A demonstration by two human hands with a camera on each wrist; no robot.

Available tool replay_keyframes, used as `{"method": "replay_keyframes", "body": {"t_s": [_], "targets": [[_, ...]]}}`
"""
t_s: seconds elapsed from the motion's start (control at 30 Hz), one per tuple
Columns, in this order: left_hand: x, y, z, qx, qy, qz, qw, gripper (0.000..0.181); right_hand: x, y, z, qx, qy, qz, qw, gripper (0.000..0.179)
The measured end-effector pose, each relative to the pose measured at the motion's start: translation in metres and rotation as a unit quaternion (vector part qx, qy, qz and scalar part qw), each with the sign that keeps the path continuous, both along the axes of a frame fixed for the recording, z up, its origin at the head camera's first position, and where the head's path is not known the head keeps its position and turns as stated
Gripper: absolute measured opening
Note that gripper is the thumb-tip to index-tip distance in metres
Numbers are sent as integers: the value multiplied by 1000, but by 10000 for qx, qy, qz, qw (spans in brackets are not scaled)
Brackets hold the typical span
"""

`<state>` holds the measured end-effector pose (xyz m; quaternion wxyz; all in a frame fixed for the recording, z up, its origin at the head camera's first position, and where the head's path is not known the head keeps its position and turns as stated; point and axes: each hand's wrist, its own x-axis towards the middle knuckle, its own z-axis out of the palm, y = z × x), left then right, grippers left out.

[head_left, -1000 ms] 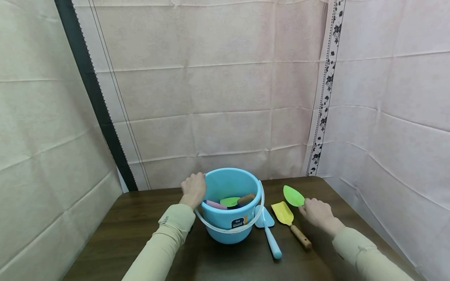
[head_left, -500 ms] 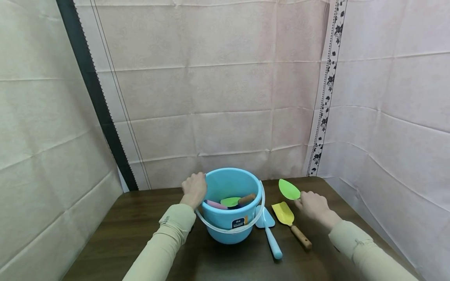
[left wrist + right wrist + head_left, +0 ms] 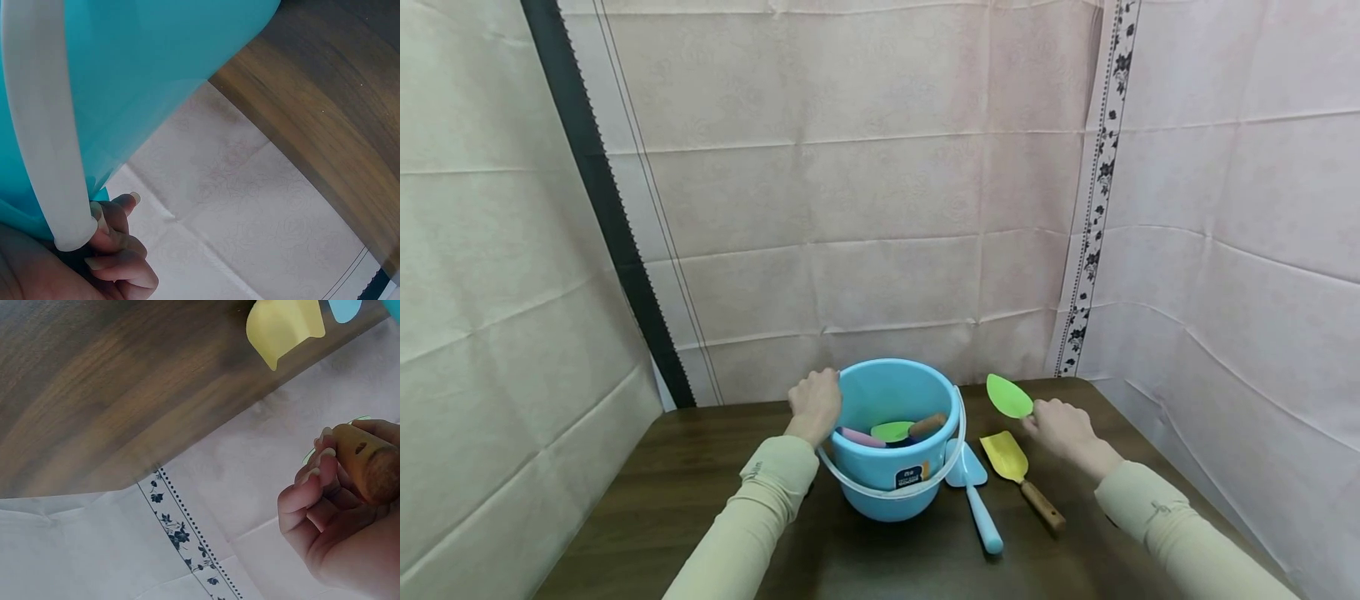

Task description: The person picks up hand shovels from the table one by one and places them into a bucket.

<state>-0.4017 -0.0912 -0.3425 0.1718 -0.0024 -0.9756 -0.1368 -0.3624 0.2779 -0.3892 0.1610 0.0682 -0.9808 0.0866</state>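
Note:
A blue bucket (image 3: 868,462) stands on the wooden table, its pale handle (image 3: 44,112) hanging down across the front. My left hand (image 3: 815,407) grips the rim on the bucket's left side, with curled fingers (image 3: 128,275) close by the handle's end. Inside lie a green blade (image 3: 891,431), a pink handle (image 3: 862,437) and a brown wooden handle (image 3: 927,425). To the right, my right hand (image 3: 1063,432) holds a small green trowel (image 3: 1009,397) above the table, blade pointing up and left. In the right wrist view its wooden handle (image 3: 369,459) sits in my fingers, the blade mostly hidden.
Beside the bucket, a blue shovel (image 3: 981,517) and a yellow shovel (image 3: 1004,455) with a wooden handle lie on the table (image 3: 700,500). Light cloth (image 3: 895,208) hangs behind the table and at both sides.
My right hand has moved left and slightly up with the green trowel, nearer the bucket. The left hand stays at the rim, and the bucket stands as before.

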Motion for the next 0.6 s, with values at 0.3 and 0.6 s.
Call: {"method": "replay_keyframes", "body": {"t_s": [0.3, 0.6], "targets": [[0, 1, 2, 44, -64, 29, 10000, 33, -3, -5, 11, 71, 23, 19, 10000, 36], [-1, 1, -1, 39, -21, 24, 10000, 27, -6, -9, 15, 116, -15, 77, 9999, 37]]}}
